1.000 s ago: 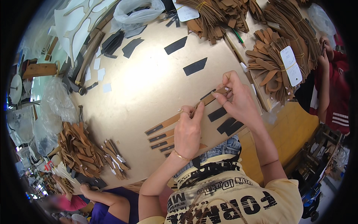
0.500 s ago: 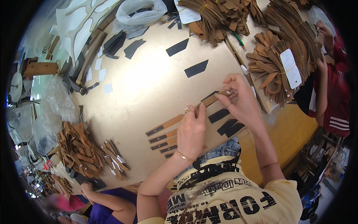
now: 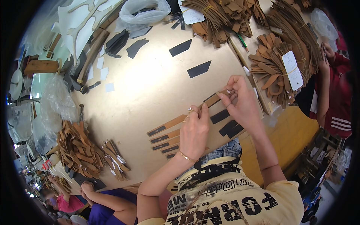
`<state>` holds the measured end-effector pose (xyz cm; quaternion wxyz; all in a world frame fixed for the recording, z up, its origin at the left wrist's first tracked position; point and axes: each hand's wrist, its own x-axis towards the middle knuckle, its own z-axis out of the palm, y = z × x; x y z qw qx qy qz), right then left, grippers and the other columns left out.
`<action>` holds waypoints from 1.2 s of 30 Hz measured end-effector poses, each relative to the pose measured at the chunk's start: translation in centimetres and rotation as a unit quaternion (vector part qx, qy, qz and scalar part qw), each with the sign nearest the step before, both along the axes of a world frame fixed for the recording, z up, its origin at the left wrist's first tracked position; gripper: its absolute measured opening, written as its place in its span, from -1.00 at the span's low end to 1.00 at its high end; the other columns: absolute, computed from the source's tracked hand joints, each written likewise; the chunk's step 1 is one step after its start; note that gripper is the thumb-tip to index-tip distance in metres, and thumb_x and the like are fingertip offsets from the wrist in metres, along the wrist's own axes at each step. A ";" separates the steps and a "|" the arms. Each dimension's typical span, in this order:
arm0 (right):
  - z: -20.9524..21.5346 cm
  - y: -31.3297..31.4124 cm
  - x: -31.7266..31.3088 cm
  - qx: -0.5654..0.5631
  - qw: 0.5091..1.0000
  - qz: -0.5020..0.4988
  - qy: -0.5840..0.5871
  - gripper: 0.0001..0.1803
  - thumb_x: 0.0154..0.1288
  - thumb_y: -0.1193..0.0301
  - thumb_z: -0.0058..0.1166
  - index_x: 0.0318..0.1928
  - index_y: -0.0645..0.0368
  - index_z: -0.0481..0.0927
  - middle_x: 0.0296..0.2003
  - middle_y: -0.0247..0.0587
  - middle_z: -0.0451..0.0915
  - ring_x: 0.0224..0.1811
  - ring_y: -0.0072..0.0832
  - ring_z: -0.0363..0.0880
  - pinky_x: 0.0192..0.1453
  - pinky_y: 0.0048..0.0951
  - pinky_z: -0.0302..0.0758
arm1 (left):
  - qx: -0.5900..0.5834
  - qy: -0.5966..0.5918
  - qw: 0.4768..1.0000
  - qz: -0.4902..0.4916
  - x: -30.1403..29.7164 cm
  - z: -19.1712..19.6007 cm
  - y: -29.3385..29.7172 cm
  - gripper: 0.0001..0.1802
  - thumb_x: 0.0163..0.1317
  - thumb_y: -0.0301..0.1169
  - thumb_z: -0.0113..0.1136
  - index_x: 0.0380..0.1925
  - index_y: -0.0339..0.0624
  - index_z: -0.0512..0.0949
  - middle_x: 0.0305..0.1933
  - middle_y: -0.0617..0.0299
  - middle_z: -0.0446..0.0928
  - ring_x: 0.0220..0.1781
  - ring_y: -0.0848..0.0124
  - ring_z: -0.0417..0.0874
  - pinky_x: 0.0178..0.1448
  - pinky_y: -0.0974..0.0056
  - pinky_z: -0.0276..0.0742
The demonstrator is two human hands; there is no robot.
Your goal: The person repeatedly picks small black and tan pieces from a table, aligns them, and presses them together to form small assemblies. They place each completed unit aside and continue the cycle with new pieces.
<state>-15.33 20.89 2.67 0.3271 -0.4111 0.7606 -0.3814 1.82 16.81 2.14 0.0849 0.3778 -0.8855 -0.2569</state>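
Head view shows me left hand and right hand pinching one brown strip over the bench, seemingly to hold it straight (a black patch edges it).

— What's far across the table?
— A rumpled translucent plastic bag and, further right, a green pencil.
— And at the sides?
— Left, a wooden-handled tool; right, a person in a red top with white stripes.

Wearing pale-yellow short-slv tee, blk lettering running across; blue denim showing too; gold bracelet circling L wrist, ring adorning L hand.
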 end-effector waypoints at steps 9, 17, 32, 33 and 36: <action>-1.1 1.9 0.9 -0.096 0.937 -0.002 0.337 -0.67 0.11 0.65 0.19 -0.06 0.24 0.57 -0.01 0.01 0.47 0.06 -0.11 0.47 0.09 -0.16 0.48 | -0.001 0.003 1.000 0.009 0.1 0.2 -0.7 -0.57 0.14 -0.63 0.12 0.07 -0.25 0.59 -0.20 0.04 0.46 -0.31 0.10 0.64 -0.24 0.12 0.60; -0.8 2.3 5.1 -0.163 0.928 0.110 0.318 -0.62 0.06 0.58 0.25 -0.03 0.22 0.60 -0.12 -0.12 0.64 0.02 -0.17 0.59 0.09 -0.23 0.58 | 0.092 0.093 0.989 0.069 0.4 0.8 -3.0 -0.70 0.27 -0.52 0.21 0.01 -0.19 0.61 -0.32 0.05 0.64 -0.28 0.14 0.70 -0.19 0.13 0.60; -0.6 0.4 2.1 -0.097 0.991 -0.060 -0.076 -0.88 0.33 0.55 0.20 -0.19 0.38 0.62 -0.36 -0.20 0.70 -0.29 -0.55 0.72 -0.19 -0.54 0.63 | -0.063 0.149 0.987 -0.001 0.0 -1.1 -2.1 -0.77 0.20 -0.42 0.34 -0.12 -0.08 0.67 -0.04 0.12 0.54 -0.05 0.18 0.58 0.13 0.09 0.38; -0.5 0.4 1.9 -0.077 0.991 -0.057 -0.090 -0.88 0.33 0.56 0.19 -0.18 0.38 0.62 -0.32 -0.23 0.70 -0.26 -0.59 0.69 -0.15 -0.56 0.62 | -0.106 0.127 0.986 -0.019 0.1 -1.4 -2.0 -0.76 0.20 -0.40 0.35 -0.11 -0.08 0.67 -0.04 0.12 0.54 -0.03 0.18 0.57 0.14 0.08 0.37; 0.0 0.4 1.4 -0.032 0.992 -0.044 -0.116 -0.86 0.33 0.57 0.19 -0.13 0.38 0.61 -0.27 -0.27 0.69 -0.23 -0.62 0.67 -0.10 -0.58 0.61 | -0.109 0.136 0.985 0.004 0.2 -1.8 -1.7 -0.78 0.19 -0.36 0.36 -0.15 -0.09 0.70 -0.08 0.13 0.53 -0.03 0.18 0.54 0.13 0.10 0.34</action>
